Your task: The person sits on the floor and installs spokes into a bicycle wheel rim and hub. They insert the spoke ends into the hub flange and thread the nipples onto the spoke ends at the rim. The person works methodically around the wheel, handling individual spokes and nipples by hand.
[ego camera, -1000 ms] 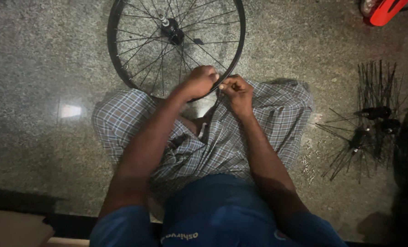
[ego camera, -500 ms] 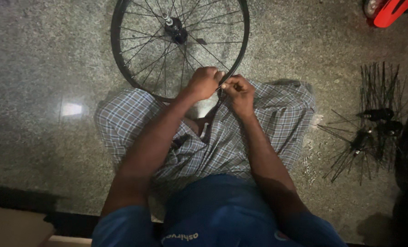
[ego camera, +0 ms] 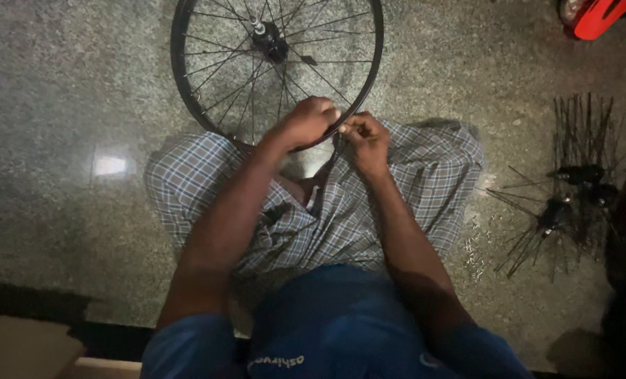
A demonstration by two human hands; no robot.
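Note:
A black spoked bicycle wheel lies flat on the speckled stone floor in front of my lap, its hub near the top middle. My left hand is closed over the near edge of the rim. Right beside it, my right hand pinches something small at the rim, too small to make out. A thin dark strip hangs from the hands down onto my checked cloth.
At the right, several loose spokes and two hubs with spokes are scattered on the floor. A red object shows at the top right corner. A pale board sits at the bottom left.
The view has drifted slightly, so the wheel sits a little lower and to the right in the picture. Both hands stay at the same spot on the rim.

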